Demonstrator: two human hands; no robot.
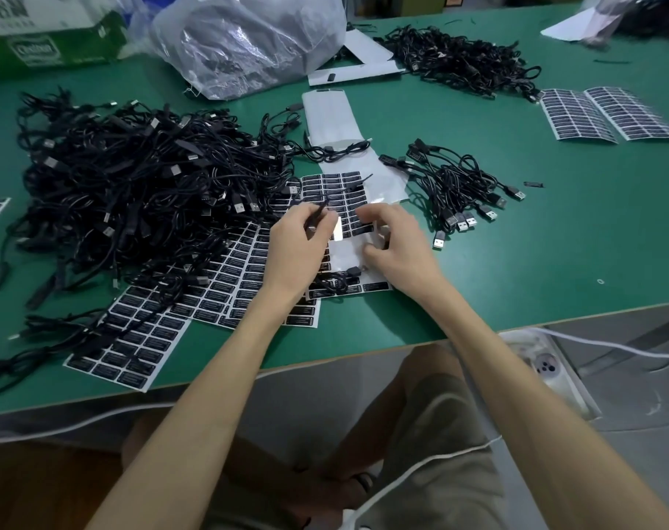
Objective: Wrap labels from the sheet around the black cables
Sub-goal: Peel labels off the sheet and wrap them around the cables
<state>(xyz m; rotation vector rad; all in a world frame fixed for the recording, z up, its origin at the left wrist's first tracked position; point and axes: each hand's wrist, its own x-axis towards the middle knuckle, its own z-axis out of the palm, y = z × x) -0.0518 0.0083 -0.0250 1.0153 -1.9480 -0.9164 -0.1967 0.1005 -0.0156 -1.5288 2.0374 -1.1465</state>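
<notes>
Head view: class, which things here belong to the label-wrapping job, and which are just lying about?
Job: label sheet, cable pile, thin cable pinched in the left hand.
Lying about: plastic bag, cardboard box, power strip.

Nothing legible: white print on the black stickers of the label sheets [327, 185] too small to read; logo and large characters on the green-and-white carton [57, 44] blurred
</notes>
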